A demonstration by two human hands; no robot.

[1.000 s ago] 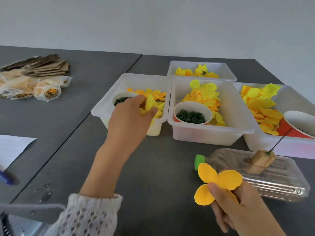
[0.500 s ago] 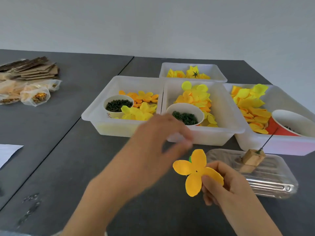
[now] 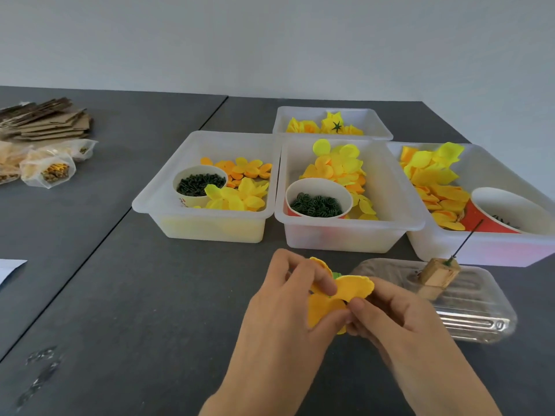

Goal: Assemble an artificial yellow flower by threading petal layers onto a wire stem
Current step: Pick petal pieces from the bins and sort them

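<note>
Pinching the yellow petal layer (image 3: 354, 288) between left hand (image 3: 285, 310) and right hand (image 3: 399, 319) fingers

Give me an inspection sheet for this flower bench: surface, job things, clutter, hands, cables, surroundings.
Surface: dark grey table, a seam running diagonally at left.
Job's things: orange-yellow petal layers held in both hands; wire stem standing tilted in a wooden block on a clear plastic bottle lying flat; four white bins of yellow and orange petals; paper cups of dark green parts.
Clutter: cardboard pieces, plastic bags, white paper at left edge.
Hands: left hand and right hand both pinch the petals.
Cables: nothing seen.
Surroundings: plain pale wall behind the table.
</note>
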